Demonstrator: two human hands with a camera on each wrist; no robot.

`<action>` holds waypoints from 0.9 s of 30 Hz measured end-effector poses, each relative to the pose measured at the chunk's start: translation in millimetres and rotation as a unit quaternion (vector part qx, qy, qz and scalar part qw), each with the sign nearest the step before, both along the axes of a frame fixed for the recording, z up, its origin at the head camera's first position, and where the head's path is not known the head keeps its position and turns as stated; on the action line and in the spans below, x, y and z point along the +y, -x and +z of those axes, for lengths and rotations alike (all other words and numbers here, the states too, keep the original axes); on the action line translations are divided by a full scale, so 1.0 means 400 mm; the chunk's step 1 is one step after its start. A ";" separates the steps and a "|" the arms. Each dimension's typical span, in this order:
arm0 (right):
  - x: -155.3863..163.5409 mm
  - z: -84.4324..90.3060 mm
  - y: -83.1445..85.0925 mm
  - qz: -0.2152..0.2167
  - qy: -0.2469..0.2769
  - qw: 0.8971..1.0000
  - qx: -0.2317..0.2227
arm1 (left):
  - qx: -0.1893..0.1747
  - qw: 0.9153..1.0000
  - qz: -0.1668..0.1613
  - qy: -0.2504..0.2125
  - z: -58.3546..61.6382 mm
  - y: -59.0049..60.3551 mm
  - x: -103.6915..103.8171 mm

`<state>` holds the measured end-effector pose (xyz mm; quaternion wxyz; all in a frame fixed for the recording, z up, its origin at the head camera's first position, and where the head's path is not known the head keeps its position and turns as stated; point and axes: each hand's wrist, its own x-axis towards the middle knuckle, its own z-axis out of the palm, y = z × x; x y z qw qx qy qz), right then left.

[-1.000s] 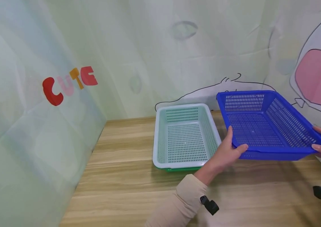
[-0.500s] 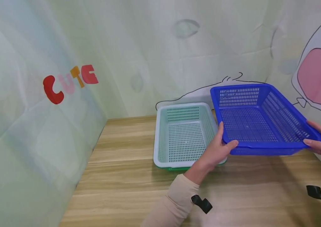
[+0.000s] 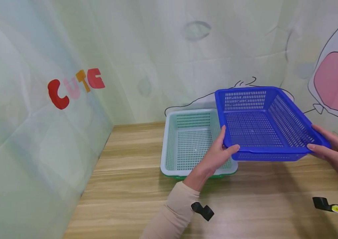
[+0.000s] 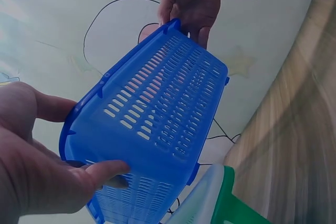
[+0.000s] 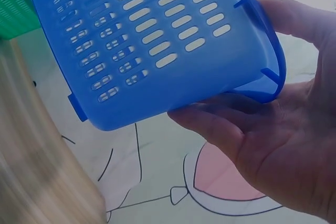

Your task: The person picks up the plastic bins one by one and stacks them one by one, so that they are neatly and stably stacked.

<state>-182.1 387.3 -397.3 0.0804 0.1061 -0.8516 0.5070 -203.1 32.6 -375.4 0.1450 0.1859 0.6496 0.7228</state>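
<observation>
A blue plastic basket (image 3: 252,129) with slotted walls is held above the table, its floor tipped toward the head camera. At its near left corner my left hand (image 3: 213,156) grips the rim, thumb on top. My right hand (image 3: 337,152) pinches the near right corner; the right wrist view shows its fingers (image 5: 210,124) under the basket and the thumb over the rim. Left of the blue basket, a pale mint basket (image 3: 163,146) sits nested in a green basket (image 4: 228,198) on the table. The blue basket and my left forearm cover part of the mint basket's right side.
The wooden table (image 3: 121,186) runs to the printed cloth backdrop (image 3: 145,59) behind and at the left. Black straps with cameras are on both wrists, such as the left wrist camera (image 3: 203,211).
Both hands have carried the blue basket left and slightly up, so it now overlaps the mint basket's right edge in the head view. The nested baskets have stayed in place.
</observation>
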 end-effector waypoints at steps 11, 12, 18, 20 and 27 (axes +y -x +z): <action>-0.055 0.049 0.009 -0.005 0.000 1.000 -0.024 | 0.015 0.999 0.017 0.034 0.034 0.008 -0.045; -0.062 0.051 0.011 -0.003 -0.001 1.000 -0.026 | 0.015 0.999 0.019 0.040 0.038 0.008 -0.051; -0.107 0.057 0.023 0.016 0.016 0.999 -0.040 | 0.011 0.999 0.025 0.047 0.043 0.013 -0.098; -0.124 0.061 0.026 0.019 0.014 0.999 -0.045 | 0.007 0.999 0.028 0.045 0.042 0.014 -0.116; -0.174 0.078 0.028 0.030 -0.025 0.997 -0.064 | -0.021 0.999 0.027 0.030 0.042 0.015 -0.181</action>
